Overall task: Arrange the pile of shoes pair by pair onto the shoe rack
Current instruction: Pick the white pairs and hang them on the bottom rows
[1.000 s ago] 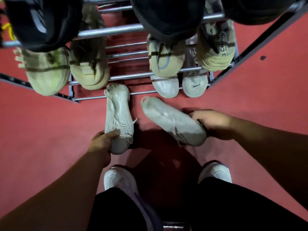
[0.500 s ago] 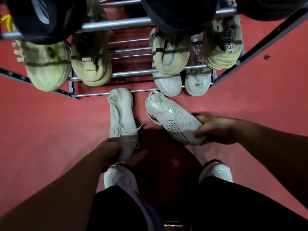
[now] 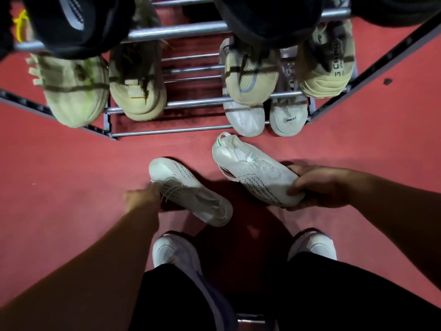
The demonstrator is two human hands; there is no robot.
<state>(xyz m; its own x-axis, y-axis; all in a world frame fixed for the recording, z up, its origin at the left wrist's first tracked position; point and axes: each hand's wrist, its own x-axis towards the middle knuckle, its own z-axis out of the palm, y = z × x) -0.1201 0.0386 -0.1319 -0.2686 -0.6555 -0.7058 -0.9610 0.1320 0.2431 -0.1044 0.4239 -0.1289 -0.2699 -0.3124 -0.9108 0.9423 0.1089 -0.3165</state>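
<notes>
Two white knit sneakers are off the rack, just in front of it. My right hand (image 3: 319,185) grips the toe end of the right white sneaker (image 3: 253,169), whose heel with a green tab points toward the rack. My left hand (image 3: 143,197), blurred, holds the left white sneaker (image 3: 191,189) at its laces, turned diagonally with one end toward the lower right. The metal shoe rack (image 3: 181,102) carries several pairs: beige and cream shoes on the middle tier, a white pair (image 3: 245,118) on the lowest bars at right, dark shoes on top.
Red carpet floor (image 3: 59,175) surrounds the rack. The left half of the lowest tier (image 3: 167,130) shows bare bars. My own feet in white shoes (image 3: 176,256) and black trousers are at the bottom. A dark frame rail (image 3: 372,68) runs diagonally at right.
My left hand has pulled its sneaker back from the rack and swung it from pointing at the rack to lying diagonal. The right sneaker stays much where it was.
</notes>
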